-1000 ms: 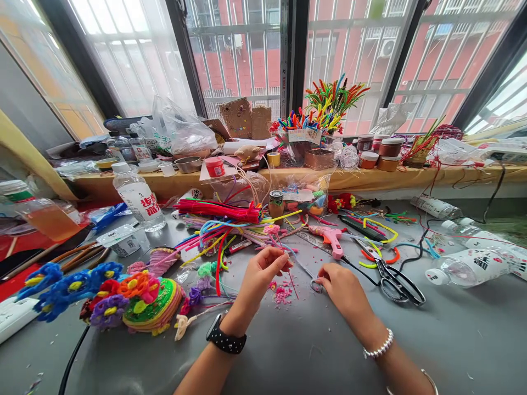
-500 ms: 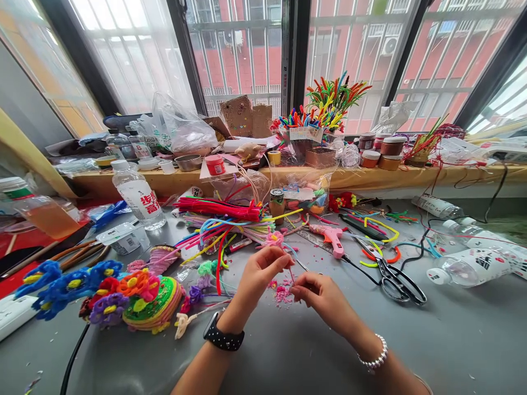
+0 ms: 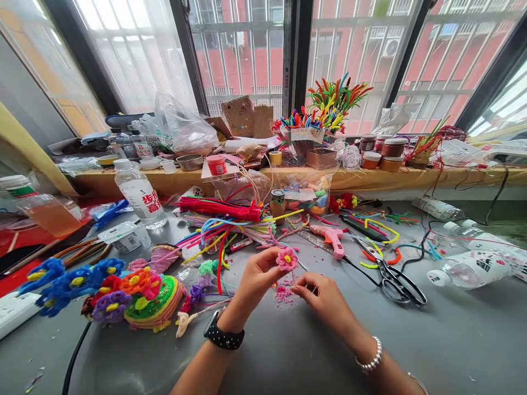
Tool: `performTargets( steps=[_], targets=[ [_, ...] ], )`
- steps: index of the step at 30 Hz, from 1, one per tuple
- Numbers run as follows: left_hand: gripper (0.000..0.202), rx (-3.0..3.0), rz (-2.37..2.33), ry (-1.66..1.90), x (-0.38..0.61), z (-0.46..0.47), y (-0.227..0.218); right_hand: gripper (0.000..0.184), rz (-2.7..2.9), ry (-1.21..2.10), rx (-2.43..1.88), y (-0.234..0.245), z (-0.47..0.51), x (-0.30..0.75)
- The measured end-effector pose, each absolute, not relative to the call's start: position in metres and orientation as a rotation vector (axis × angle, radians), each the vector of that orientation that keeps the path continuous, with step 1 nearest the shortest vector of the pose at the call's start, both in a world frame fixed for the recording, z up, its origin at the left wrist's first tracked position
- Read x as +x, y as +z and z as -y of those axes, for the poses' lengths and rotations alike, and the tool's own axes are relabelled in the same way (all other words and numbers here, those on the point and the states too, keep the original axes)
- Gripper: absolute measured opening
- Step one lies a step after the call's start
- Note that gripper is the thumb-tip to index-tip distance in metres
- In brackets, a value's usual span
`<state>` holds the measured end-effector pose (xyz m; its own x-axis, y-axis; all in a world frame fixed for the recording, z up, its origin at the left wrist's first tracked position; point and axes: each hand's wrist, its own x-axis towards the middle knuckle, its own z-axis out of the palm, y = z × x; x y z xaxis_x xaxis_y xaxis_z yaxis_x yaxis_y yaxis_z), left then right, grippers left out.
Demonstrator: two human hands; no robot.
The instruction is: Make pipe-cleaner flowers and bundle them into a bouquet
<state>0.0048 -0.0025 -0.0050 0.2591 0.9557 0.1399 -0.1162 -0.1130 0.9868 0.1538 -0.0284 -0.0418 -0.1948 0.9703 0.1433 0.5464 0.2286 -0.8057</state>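
Note:
My left hand (image 3: 257, 277) pinches a small pink pipe-cleaner flower (image 3: 287, 258) with a yellow centre, held just above the grey table (image 3: 453, 340). My right hand (image 3: 323, 296) is closed in a pinch right below it, on the flower's thin stem. Pink fluff scraps (image 3: 283, 293) lie on the table between the two hands. A heap of coloured pipe cleaners (image 3: 222, 219) sits just beyond my hands.
Black scissors (image 3: 395, 280) and a pink glue gun (image 3: 331, 238) lie to the right. Finished pipe-cleaner flowers (image 3: 107, 291) sit at the left. Plastic bottles stand at left (image 3: 140, 195) and lie at right (image 3: 465, 269). The window ledge (image 3: 370, 176) holds jars, bags and pipe-cleaner bundles.
The right hand moved left from near a small metal ring to the flower's stem. The left hand turned the pink flower so its face shows and lowered it slightly.

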Motion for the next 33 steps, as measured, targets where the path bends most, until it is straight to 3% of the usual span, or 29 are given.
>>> performTargets(
  steps=[8,16,24,33],
  targets=[
    [0.019,1.53,-0.698,1.16,0.001,0.001,-0.011,0.024,1.825,0.759,-1.394,-0.04,0.028,0.158],
    [0.014,1.331,-0.758,1.135,0.007,0.003,-0.011,0.022,1.815,0.783,-1.378,-0.037,0.028,0.162],
    [0.018,1.168,-0.849,1.101,0.013,0.004,-0.012,0.023,1.736,0.983,-1.288,-0.027,0.034,0.158],
    [0.023,1.731,-1.024,0.806,-0.005,-0.007,0.009,0.022,1.811,0.879,-1.318,-0.033,0.032,0.158]
  ],
)
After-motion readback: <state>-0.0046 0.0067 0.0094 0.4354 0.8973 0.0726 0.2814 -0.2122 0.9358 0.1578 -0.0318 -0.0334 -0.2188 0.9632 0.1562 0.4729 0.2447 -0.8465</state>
